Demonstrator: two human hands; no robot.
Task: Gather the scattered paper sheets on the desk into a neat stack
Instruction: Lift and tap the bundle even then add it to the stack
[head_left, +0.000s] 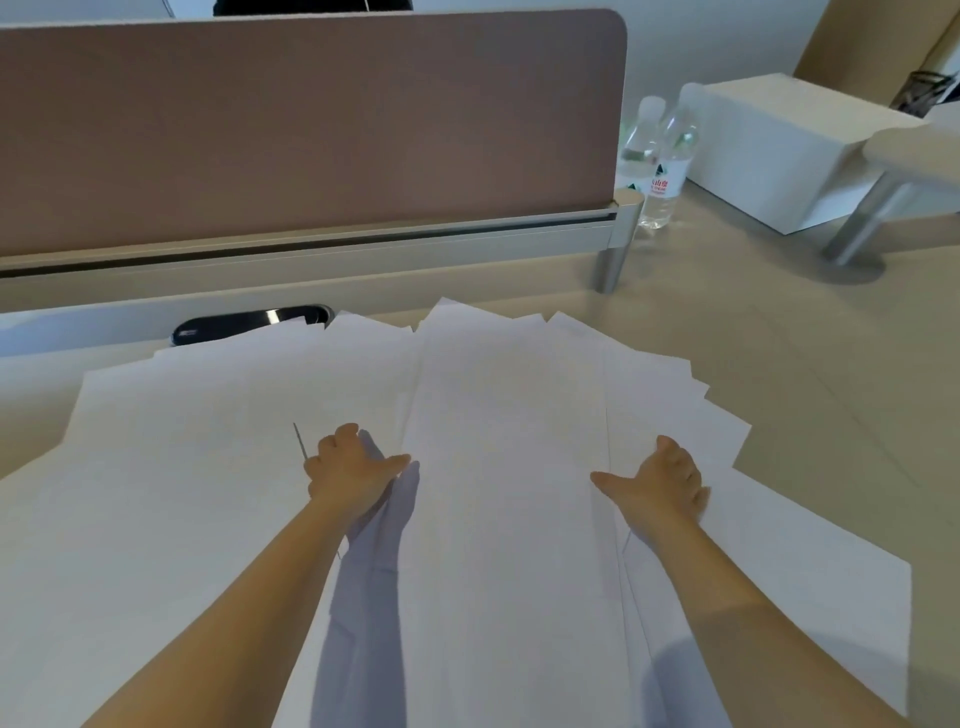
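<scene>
Beige desk, fanned (white) paper sheets

Soft, even light; the forearms throw bluish shadows to their right on the paper sheets; wide-angle edges curve, slightly blurred.

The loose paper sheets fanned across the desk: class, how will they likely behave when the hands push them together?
The paper sheets look thin and overlap unevenly, so they will probably slide over one another rather than move as one. Pushed from the sides by the left hand and right hand, they may buckle upward. On the smooth desk they should glide easily.
</scene>
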